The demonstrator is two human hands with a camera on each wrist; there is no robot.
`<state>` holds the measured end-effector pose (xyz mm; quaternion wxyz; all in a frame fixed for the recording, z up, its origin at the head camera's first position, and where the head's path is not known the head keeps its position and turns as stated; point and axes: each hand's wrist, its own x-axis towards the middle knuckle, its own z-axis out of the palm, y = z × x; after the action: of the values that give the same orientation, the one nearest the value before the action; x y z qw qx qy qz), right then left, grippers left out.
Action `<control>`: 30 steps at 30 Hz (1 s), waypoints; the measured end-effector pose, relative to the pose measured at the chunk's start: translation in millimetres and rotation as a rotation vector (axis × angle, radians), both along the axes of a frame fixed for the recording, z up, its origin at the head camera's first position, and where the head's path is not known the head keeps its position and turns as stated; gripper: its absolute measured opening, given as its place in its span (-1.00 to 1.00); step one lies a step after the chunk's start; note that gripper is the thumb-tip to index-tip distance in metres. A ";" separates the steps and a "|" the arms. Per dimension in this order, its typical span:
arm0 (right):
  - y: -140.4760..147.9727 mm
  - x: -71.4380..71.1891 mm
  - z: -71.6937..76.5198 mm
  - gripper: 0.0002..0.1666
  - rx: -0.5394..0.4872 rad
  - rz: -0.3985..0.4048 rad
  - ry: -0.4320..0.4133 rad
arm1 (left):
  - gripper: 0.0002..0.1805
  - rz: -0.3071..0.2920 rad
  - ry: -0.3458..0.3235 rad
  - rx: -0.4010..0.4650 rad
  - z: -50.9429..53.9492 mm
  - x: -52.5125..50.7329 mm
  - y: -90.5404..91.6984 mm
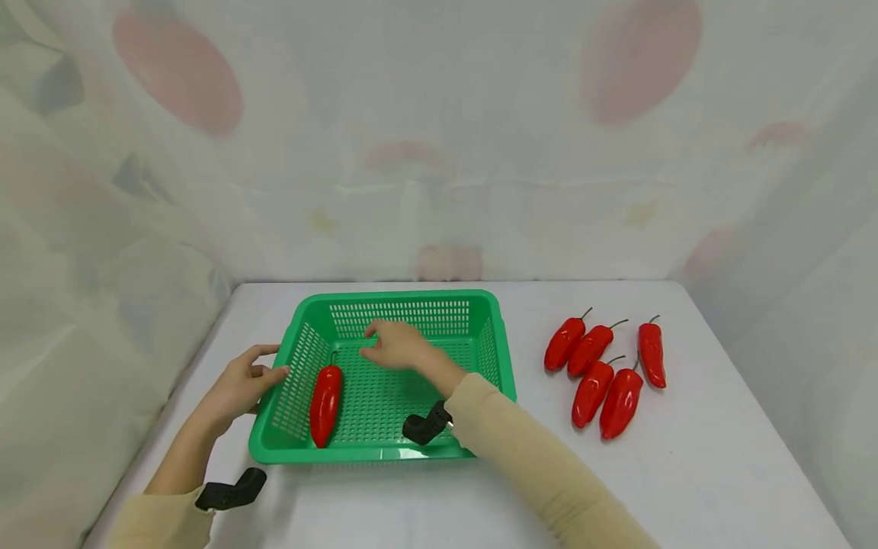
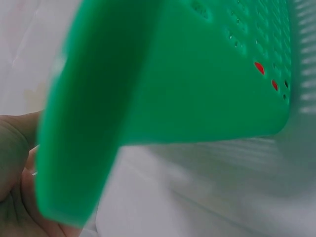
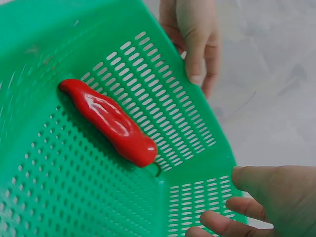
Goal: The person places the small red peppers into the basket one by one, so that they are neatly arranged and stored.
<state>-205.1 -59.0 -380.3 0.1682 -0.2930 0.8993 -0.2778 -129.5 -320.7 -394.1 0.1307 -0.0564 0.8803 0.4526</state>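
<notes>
6 red peppers (image 1: pixel 325 406) tot., 1 grn basket (image 1: pixel 357 456), 1 tbl (image 1: pixel 713 465), 2 hands (image 1: pixel 396 347) & 2 wrist cams (image 1: pixel 233 492).

The person's left hand (image 1: pixel 240 385) is at the left rim of the green basket (image 1: pixel 343 456), with the thumb upon the rim; its grip seems light. The left forearm (image 1: pixel 177 457) rises toward this rim from the near left side. The right hand (image 1: pixel 398 347) hangs above the inside of the basket and holds nothing, its fingers slightly bent and the thumb apart. The right forearm (image 1: pixel 542 457) crosses over the basket's near right corner.
</notes>
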 end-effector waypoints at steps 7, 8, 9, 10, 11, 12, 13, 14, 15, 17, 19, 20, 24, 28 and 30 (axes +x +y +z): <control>9.6 2.6 16.1 -0.56 -0.051 0.050 0.045 | -0.27 0.002 0.000 -0.011 0.3 1.7 -1.5; 10.6 3.1 18.0 -0.55 -0.064 0.050 0.047 | -0.27 -0.001 0.000 -0.012 0.0 1.9 -2.0; 11.7 3.6 20.1 -0.55 -0.077 0.049 0.052 | -0.27 0.001 0.000 -0.010 -0.4 1.9 -2.3; 13.0 4.2 22.3 -0.55 -0.091 0.045 0.057 | -0.27 0.001 -0.001 -0.010 -0.6 2.1 -2.4; 14.4 4.8 24.4 -0.56 -0.107 0.039 0.057 | -0.27 0.002 -0.002 -0.008 -1.0 2.3 -2.6; 16.1 5.5 26.5 -0.56 -0.121 0.033 0.058 | -0.27 -0.001 0.002 -0.010 -1.3 2.4 -2.7; 18.1 6.2 28.6 -0.56 -0.140 0.025 0.057 | -0.26 -0.001 0.005 -0.010 -1.7 2.5 -3.0; 20.4 6.8 30.7 -0.56 -0.157 0.018 0.057 | -0.27 -0.005 0.007 -0.012 -1.8 2.6 -3.0; 23.0 7.3 32.6 -0.55 -0.169 0.010 0.055 | -0.27 -0.002 0.006 -0.013 -1.9 2.6 -2.9; 29.1 7.8 35.5 -0.54 -0.197 -0.004 0.048 | -0.27 0.000 0.007 -0.015 -2.3 2.5 -2.8; 36.5 7.7 37.2 -0.54 -0.219 -0.019 0.042 | -0.27 -0.001 0.011 -0.017 -2.9 2.1 -2.6; 40.4 7.3 37.7 -0.53 -0.230 -0.024 0.035 | -0.27 -0.003 0.012 -0.017 -3.1 2.0 -2.5; 56.6 4.3 36.2 -0.53 -0.264 -0.048 0.011 | -0.26 -0.004 0.018 -0.012 -4.1 1.8 -2.8; 71.6 1.4 34.9 -0.54 -0.306 -0.080 0.004 | -0.26 -0.007 0.019 -0.006 -3.8 1.9 -3.1; 78.2 0.0 34.9 -0.55 -0.324 -0.091 0.015 | -0.26 -0.008 0.020 -0.002 -3.7 1.9 -3.1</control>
<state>-205.1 19.2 -345.4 0.0996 -0.2773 0.8563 -0.4242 -127.7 -323.8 -397.8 0.1236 -0.0485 0.8821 0.4519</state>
